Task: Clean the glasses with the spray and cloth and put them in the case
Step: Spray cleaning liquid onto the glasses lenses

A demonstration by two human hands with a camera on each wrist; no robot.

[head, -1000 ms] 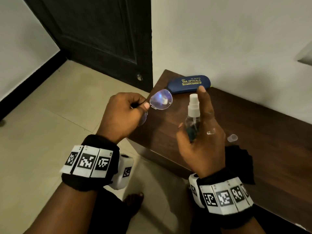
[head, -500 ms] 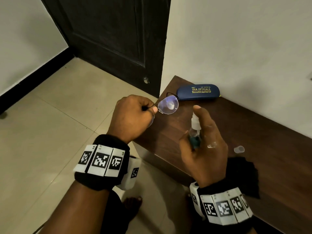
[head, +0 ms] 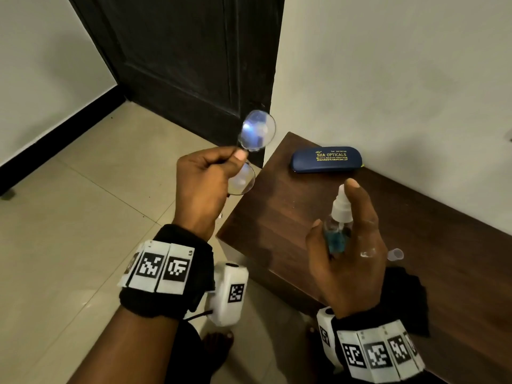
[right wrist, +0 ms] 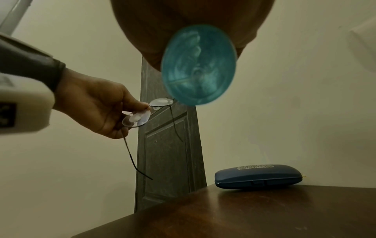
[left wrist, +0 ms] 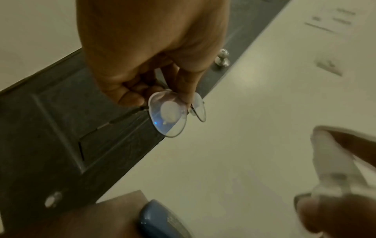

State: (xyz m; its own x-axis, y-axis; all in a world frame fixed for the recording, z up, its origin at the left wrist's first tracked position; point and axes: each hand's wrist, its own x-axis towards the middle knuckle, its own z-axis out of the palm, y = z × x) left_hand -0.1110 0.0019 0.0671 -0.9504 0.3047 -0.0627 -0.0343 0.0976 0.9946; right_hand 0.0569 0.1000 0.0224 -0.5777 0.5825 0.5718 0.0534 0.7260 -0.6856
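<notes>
**Glasses up in left hand, spray bottle in right**

Head view: left hand (head: 206, 184), centre-left of frame, pinches the glasses (head: 256, 130) at the bridge between thumb and fingers; one lens sticks up above the thumb, the other sits below it against the palm side. Right hand (head: 347, 245), lower right, is wrapped round the spray bottle (head: 339, 220), index finger resting on top of the white nozzle, blue liquid visible in the lower part. Blue case (head: 326, 159) lies closed on the dark wooden table (head: 277, 217), centre right, near the wall. Small clear cap (head: 395, 254) on the table just right of the right hand. Black cloth (head: 407, 297) on the table behind the right wrist.

Left wrist view: fingers curled on the frame at the bridge, lenses hanging mid-frame. Case edge at bottom centre, blurred bottle and right hand at lower right.

Right wrist view: round blue bottle base fills top centre, held by the hand behind it. Left hand at centre-left holds the glasses with temples unfolded and dangling down. Case at lower right on the table.
</notes>
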